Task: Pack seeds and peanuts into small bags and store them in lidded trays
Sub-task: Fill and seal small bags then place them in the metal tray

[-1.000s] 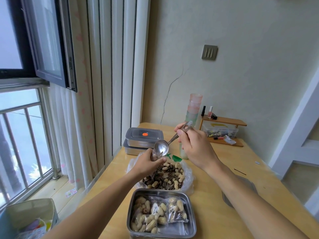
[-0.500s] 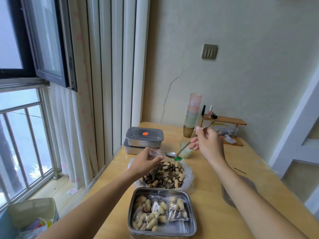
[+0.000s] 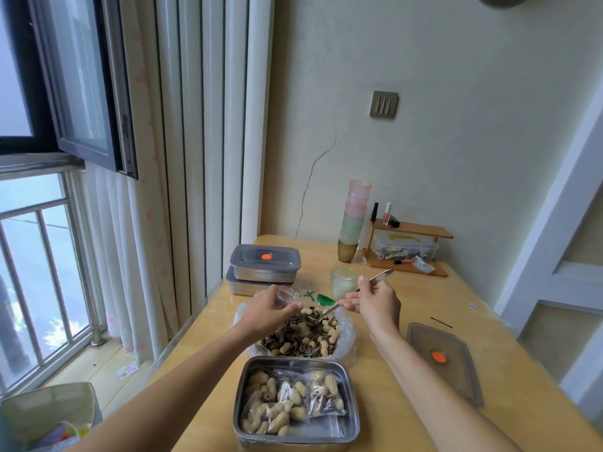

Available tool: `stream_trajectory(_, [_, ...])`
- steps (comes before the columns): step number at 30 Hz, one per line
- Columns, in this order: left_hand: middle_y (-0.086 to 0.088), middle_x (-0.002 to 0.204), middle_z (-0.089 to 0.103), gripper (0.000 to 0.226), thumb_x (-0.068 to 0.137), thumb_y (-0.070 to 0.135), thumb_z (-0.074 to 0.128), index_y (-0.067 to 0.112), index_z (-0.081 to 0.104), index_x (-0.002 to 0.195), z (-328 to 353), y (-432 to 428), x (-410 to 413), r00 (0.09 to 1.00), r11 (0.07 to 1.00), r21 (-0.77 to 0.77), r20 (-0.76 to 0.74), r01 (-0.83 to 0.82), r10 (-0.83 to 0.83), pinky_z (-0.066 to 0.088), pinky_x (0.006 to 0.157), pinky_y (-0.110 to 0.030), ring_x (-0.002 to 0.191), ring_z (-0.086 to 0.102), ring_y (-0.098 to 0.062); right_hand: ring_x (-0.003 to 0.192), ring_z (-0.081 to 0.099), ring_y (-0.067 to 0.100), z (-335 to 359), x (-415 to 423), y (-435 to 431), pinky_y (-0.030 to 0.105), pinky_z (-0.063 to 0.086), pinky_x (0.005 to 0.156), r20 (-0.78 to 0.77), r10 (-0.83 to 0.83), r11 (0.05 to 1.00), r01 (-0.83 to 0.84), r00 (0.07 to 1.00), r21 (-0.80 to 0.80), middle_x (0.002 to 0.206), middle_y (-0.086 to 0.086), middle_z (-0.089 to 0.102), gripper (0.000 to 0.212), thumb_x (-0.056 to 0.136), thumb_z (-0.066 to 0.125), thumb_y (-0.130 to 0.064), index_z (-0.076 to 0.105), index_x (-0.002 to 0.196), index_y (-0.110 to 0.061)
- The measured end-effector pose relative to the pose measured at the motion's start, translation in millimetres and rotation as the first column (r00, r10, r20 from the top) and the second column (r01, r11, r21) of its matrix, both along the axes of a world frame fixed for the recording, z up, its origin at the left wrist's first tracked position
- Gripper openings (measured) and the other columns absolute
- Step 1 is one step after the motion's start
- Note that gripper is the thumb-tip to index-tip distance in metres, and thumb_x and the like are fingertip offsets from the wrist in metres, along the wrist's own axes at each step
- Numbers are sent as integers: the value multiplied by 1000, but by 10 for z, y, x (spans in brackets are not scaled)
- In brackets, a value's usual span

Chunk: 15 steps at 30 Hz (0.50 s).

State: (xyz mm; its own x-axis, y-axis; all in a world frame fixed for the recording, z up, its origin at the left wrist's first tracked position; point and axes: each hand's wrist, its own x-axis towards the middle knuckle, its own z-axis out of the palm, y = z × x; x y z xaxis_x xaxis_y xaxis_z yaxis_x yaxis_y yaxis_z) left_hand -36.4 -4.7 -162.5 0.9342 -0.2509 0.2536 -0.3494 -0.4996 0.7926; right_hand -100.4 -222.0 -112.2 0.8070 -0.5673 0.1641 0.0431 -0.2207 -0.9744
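Note:
My right hand (image 3: 375,305) pinches the handle of a metal spoon (image 3: 329,310), whose bowl dips into a heap of sunflower seeds and peanuts (image 3: 306,340) lying in an open plastic bag (image 3: 346,337). My left hand (image 3: 267,309) holds a small clear bag (image 3: 287,294) just above the heap's far left side. Nearest me stands an open steel tray (image 3: 354,415) with small filled bags of peanuts (image 3: 277,402) inside. Its grey lid (image 3: 447,360) with an orange dot lies on the table to the right.
Two stacked lidded steel trays (image 3: 265,267) stand at the back left of the wooden table (image 3: 391,402). A glass (image 3: 342,282), a stack of coloured cups (image 3: 355,220) and a small wooden shelf (image 3: 411,249) are at the back. A bin (image 3: 49,415) sits on the floor left.
My right hand has swung the spoon down from above the small bag and lowered its bowl into the seed heap. My left hand has kept the small bag roughly in place.

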Motion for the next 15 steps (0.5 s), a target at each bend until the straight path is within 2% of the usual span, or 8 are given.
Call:
stream_trajectory(2, [7, 107, 71, 47, 89, 52, 74, 18, 61, 118, 4, -1, -6, 1000, 1000, -6, -8, 0, 0, 49, 71, -19, 95, 65, -4, 58, 76, 22, -5, -26, 0, 41, 64, 67, 20, 4, 999, -3, 1000, -44, 69, 6, 77, 26, 108, 55, -29, 61, 96, -6])
stream_trajectory(6, [5, 108, 71, 49, 89, 51, 75, 17, 61, 121, -31, -11, 8, 1000, 1000, -18, -19, 3, -4, 55, 80, -25, 97, 67, -8, 54, 74, 16, -57, -72, 54, 28, 60, 59, 72, 17, 982, -3, 997, -188, 67, 2, 75, 24, 107, 55, -26, 63, 91, -9])
stream_trajectory(10, [3, 115, 71, 52, 90, 48, 75, 15, 59, 127, -39, -31, 11, 1000, 1000, -14, -14, 8, -8, 53, 78, -22, 101, 67, -10, 50, 71, 9, -125, -107, 106, 15, 53, 51, 137, 40, 958, 0, 990, -285, 67, 1, 74, 22, 107, 56, -22, 63, 90, -8])
stream_trajectory(13, [3, 114, 71, 56, 88, 51, 75, 15, 58, 128, -57, -23, 26, 1000, 1000, -13, -16, 12, -12, 56, 83, -28, 101, 67, -11, 50, 70, 9, -166, -125, 119, 16, 54, 52, 166, 29, 963, 17, 986, -271, 67, 1, 74, 23, 107, 56, -20, 63, 90, -7])
stream_trajectory(15, [3, 111, 72, 60, 87, 54, 75, 15, 58, 129, -71, -14, 36, 1000, 1000, -4, -14, 11, -11, 57, 86, -33, 100, 68, -11, 53, 73, 11, -190, -129, 114, 22, 59, 55, 170, -4, 980, 38, 985, -197, 69, 3, 75, 24, 107, 55, -22, 63, 90, -8])
